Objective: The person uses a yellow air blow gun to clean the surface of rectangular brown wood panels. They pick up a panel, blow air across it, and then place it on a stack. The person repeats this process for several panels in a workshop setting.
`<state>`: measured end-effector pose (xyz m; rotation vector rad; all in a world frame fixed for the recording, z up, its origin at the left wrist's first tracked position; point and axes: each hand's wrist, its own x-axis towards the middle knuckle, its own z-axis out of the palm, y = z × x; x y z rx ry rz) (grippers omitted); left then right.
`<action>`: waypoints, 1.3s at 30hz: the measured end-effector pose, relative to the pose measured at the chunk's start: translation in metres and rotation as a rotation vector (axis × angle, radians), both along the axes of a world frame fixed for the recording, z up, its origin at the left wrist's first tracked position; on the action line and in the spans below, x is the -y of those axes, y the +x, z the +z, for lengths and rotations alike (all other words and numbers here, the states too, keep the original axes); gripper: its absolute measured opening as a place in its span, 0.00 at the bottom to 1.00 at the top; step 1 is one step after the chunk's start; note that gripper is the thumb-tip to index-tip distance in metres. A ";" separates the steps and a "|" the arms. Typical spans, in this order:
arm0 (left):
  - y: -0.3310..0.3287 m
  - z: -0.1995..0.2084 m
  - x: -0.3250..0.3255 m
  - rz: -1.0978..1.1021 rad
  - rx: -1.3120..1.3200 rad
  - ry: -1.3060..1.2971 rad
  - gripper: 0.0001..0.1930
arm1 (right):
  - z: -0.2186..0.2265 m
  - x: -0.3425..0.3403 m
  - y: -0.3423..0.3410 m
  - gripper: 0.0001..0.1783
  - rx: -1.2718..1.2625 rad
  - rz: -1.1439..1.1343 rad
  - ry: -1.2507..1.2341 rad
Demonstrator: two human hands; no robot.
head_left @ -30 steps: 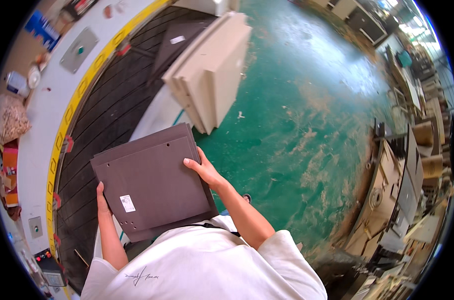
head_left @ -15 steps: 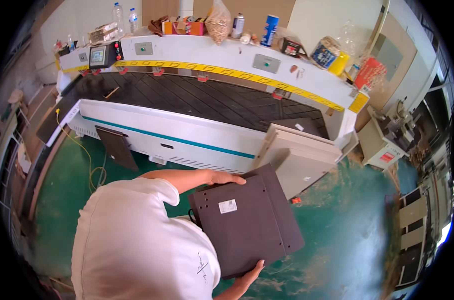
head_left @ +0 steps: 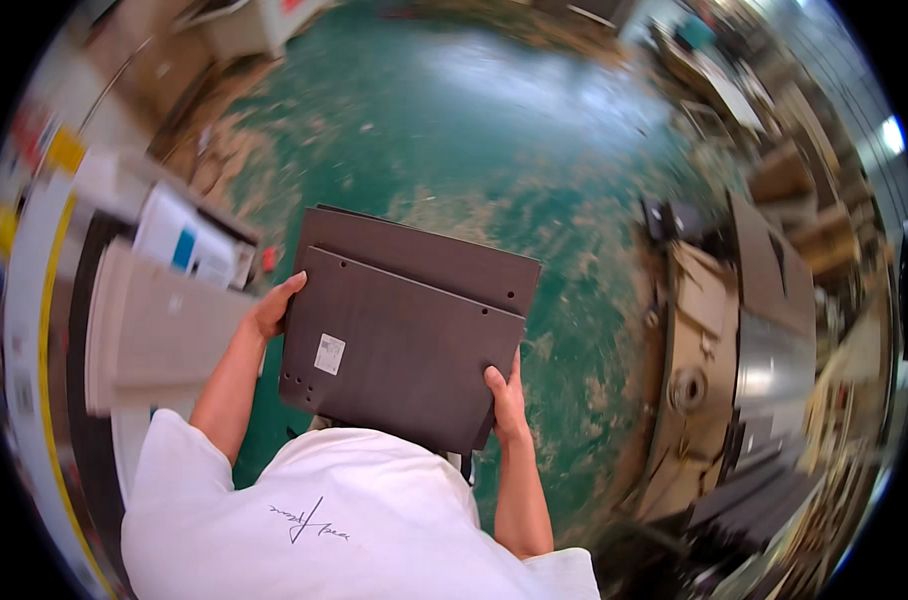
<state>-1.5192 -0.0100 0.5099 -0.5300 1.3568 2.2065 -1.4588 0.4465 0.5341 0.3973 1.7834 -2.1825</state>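
A stack of dark brown panels (head_left: 404, 345) is held level in front of my body. The top panel is smaller than the one beneath it and carries a white label (head_left: 329, 354) and several drilled holes. My left hand (head_left: 278, 302) grips the stack's left edge, its thumb on top and its other fingers out of sight below. At the right edge my right hand (head_left: 508, 395) closes on the stack near its near corner, thumb pressed on the top face. How many panels lie underneath I cannot tell.
To my left, light beige panels (head_left: 164, 335) lean by the white machine (head_left: 29, 320) with its yellow stripe. A workbench (head_left: 689, 380) with boards and a tape-like roll stands on the right, beside piled dark strips (head_left: 754, 510). Green floor (head_left: 454, 130) with dusty patches stretches ahead.
I have turned to the right, away from the machine, which now lies at my left. The panels have come along in both hands and now sit squarely before me.
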 end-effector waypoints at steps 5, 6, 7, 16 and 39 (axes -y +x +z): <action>-0.227 0.010 -0.169 -0.164 -0.027 -0.054 0.37 | -0.021 -0.111 -0.127 0.61 0.007 -0.265 -0.076; -0.267 0.005 -0.192 -0.203 -0.043 -0.042 0.36 | -0.034 -0.130 -0.155 0.61 0.009 -0.297 -0.071; -0.306 -0.001 -0.216 -0.239 -0.060 -0.029 0.36 | -0.050 -0.150 -0.186 0.63 -0.020 -0.316 -0.050; -0.618 0.005 -0.395 -0.199 -0.047 -0.133 0.34 | -0.054 -0.333 -0.517 0.63 -0.077 -0.278 -0.144; -1.448 0.009 -1.159 -1.055 -0.306 -0.349 0.34 | -0.201 -0.814 -1.128 0.47 -0.178 -1.210 -0.776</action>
